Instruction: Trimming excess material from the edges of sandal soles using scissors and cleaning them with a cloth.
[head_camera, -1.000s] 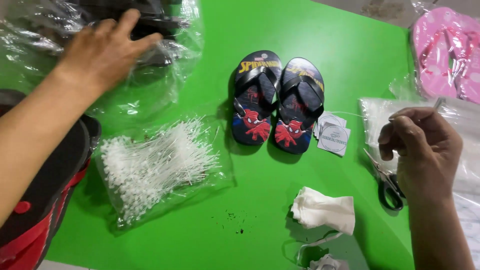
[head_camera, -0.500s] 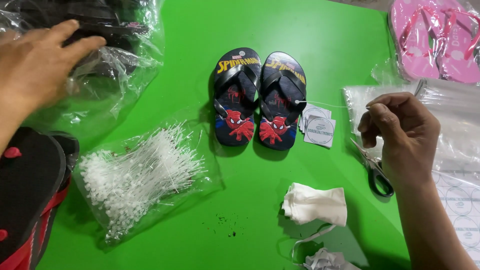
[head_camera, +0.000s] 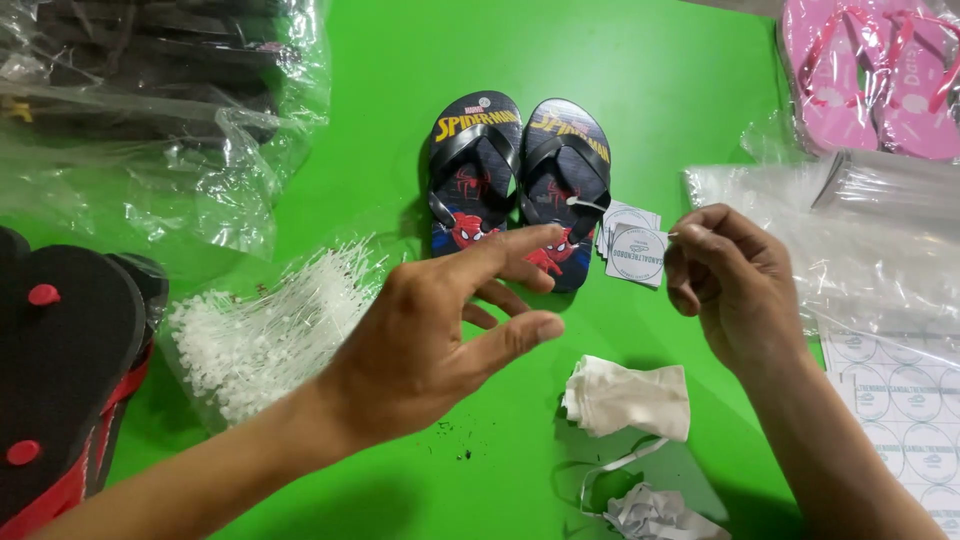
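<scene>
A pair of small dark blue flip-flops (head_camera: 520, 170) with a red cartoon figure lies side by side on the green table (head_camera: 680, 90). My left hand (head_camera: 430, 340) hovers just in front of them, fingers spread, holding nothing. My right hand (head_camera: 730, 280) is to the right of the pair, its fingertips pinched on a tiny white piece that is too small to identify. A small stack of white square tags (head_camera: 632, 245) lies between the right flip-flop and my right hand.
A clear bag of white plastic ties (head_camera: 265, 325) lies at left, beside black and red soles (head_camera: 60, 360). Bagged dark sandals (head_camera: 150, 90) sit top left, pink flip-flops (head_camera: 870, 80) top right. Clear bags (head_camera: 850, 230), a sticker sheet (head_camera: 905, 390), white cloth (head_camera: 630, 395) and crumpled paper (head_camera: 650, 515) lie nearby.
My left hand has left the bagged sandals at top left and swung to the middle, in front of the blue flip-flops. My right hand has moved left toward the tags and now covers the scissors.
</scene>
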